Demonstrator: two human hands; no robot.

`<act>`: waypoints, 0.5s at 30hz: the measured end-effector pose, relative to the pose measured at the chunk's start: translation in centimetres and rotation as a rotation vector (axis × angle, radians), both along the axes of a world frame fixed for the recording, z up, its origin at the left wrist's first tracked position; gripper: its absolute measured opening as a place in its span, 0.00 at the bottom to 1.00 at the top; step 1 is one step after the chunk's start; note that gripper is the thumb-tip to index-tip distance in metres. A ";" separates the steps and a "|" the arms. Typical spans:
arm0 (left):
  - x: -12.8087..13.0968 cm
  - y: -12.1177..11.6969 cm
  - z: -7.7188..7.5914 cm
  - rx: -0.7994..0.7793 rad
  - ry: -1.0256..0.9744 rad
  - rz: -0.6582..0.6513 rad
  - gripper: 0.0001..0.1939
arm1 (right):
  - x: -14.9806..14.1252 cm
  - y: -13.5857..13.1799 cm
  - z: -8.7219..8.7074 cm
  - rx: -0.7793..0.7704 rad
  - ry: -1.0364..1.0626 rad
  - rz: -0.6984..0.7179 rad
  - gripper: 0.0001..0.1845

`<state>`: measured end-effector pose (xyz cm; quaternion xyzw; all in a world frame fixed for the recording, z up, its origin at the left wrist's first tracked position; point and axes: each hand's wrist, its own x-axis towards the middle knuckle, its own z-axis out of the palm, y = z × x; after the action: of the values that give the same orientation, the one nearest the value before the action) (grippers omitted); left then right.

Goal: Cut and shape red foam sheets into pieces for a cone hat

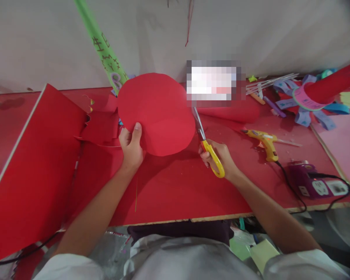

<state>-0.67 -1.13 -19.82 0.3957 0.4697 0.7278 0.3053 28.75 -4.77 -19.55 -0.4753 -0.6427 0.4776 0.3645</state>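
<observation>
A roughly round piece of red paper [159, 111] is raised above the table. My left hand [132, 147] pinches its lower left edge, thumb on the near face and fingers mostly behind. In my right hand [220, 153] is a pair of scissors [203, 136] with yellow handles, fingers wrapped round the grips. The metal blades point up and away, close beside the disc's right edge. Whether they touch the paper I cannot tell.
On the right lie a yellow glue gun [264, 140], a purple power box [312, 181] with a black cord, and a red cone with paper strips [323, 91]. A tall red panel [37, 167] stands left. A green strip [100, 46] leans behind.
</observation>
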 end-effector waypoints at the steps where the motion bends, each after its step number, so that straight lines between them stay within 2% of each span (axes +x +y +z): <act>1: 0.0 0.0 0.1 -0.002 -0.002 0.000 0.19 | -0.1 -0.1 0.2 -0.006 0.005 -0.001 0.31; 5: 0.1 -0.1 0.4 -0.008 0.018 -0.002 0.20 | -0.3 -0.1 0.5 -0.033 0.021 -0.007 0.30; 9: 0.1 0.0 0.2 0.012 0.035 -0.007 0.19 | -0.2 0.1 0.0 -0.065 0.018 -0.033 0.30; 15: -0.2 0.1 -0.2 0.002 0.096 -0.002 0.20 | 0.3 0.4 -0.5 -0.016 0.029 -0.014 0.33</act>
<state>-0.82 -1.07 -20.04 0.4311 0.4826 0.7081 0.2827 29.03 -4.33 -20.10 -0.4757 -0.6303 0.4869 0.3734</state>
